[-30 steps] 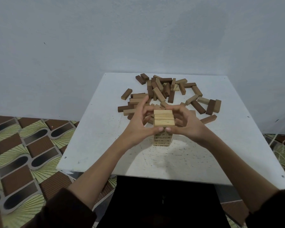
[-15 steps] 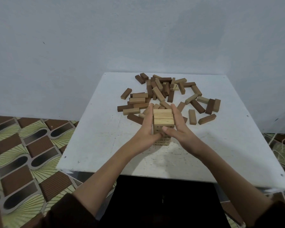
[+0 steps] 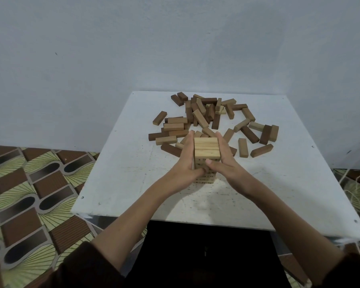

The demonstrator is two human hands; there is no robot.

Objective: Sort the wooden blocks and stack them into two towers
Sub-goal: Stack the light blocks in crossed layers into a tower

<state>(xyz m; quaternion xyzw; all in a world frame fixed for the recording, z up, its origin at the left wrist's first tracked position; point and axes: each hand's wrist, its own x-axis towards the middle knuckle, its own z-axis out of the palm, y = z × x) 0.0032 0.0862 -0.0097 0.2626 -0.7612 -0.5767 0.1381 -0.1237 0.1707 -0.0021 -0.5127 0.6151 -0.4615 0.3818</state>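
A tower of light wooden blocks stands near the middle of the white table, three blocks across its top layer. My left hand presses flat against the tower's left side with straight fingers. My right hand presses its right side the same way, thumb across the front face. Behind the tower lies a loose pile of light and dark blocks, several overlapping. The tower's lower layers are partly hidden by my hands.
Scattered blocks reach to the right of the tower. The table stands against a pale wall, and a patterned floor lies to the left. A dark object sits below the table's near edge.
My hands went from curled around the tower's top to lying flat along its two sides, a little lower. The top layer now sits squared with the layers beneath.
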